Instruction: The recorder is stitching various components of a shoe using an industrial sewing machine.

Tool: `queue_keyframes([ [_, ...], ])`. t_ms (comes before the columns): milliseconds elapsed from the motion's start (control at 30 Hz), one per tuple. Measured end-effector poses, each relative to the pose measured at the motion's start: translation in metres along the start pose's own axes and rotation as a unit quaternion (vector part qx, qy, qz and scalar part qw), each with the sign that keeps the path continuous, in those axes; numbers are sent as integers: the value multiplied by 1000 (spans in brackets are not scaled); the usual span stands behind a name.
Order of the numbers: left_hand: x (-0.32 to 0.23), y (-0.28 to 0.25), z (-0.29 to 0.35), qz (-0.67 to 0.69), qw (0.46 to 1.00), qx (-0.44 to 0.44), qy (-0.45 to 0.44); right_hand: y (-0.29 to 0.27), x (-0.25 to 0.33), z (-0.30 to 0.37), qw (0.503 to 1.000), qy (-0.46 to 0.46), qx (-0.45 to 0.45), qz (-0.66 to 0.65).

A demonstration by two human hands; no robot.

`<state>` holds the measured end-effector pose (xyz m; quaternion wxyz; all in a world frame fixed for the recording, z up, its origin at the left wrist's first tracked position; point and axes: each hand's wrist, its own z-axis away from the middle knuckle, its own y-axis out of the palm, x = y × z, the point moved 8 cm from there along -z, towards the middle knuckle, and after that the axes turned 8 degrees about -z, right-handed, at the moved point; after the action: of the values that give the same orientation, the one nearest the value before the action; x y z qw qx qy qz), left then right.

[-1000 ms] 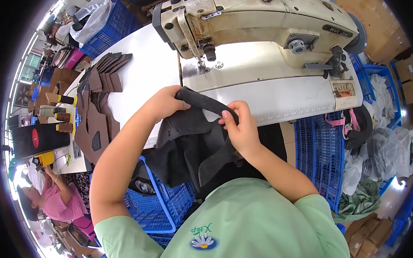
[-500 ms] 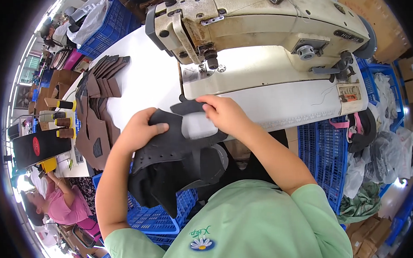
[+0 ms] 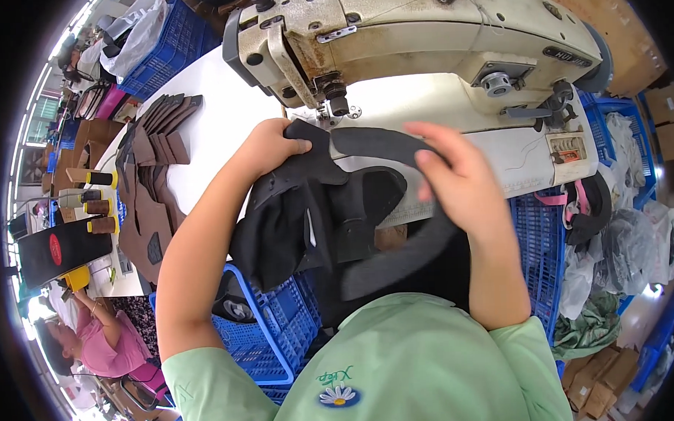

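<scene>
My left hand (image 3: 274, 147) pinches the upper edge of a black shoe upper (image 3: 299, 189), close to the needle of the cream sewing machine (image 3: 413, 44). From that edge a long dark strip (image 3: 383, 143) stretches to the right. My right hand (image 3: 458, 173), a little blurred, has its thumb and fingers closed on the strip's right part. The rest of the black piece hangs below over the table's front edge, with a row of small holes partly showing. The needle area (image 3: 326, 114) is just beyond the piece's upper edge.
Brown cut pieces (image 3: 148, 210) lie stacked at the table's left, near thread spools (image 3: 99, 206). Blue baskets (image 3: 263, 332) stand below the table, and another blue crate (image 3: 539, 255) is at the right. A person in pink (image 3: 108, 341) sits at the left.
Both hands have moved; the left carried the black upper up toward the needle. My right hand moved right, drawing the strip out. The lower part of the upper swung right.
</scene>
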<state>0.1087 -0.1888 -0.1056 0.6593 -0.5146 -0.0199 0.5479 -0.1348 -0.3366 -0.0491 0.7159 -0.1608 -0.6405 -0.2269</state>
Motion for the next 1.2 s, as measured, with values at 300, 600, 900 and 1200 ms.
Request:
queue_keyframes([
  [300, 10, 4, -12, -26, 999, -41, 19, 49, -55, -45, 933, -19, 55, 354],
  [600, 21, 3, -29, -2, 999, -16, -33, 60, -36, -82, 880, -35, 97, 463],
  [900, 5, -4, -29, -114, 993, -20, -16, 80, -24, -106, 840, -22, 182, 511],
  [1200, 0, -6, -25, -133, 990, -31, -28, 70, -42, -114, 872, 48, 130, 469],
])
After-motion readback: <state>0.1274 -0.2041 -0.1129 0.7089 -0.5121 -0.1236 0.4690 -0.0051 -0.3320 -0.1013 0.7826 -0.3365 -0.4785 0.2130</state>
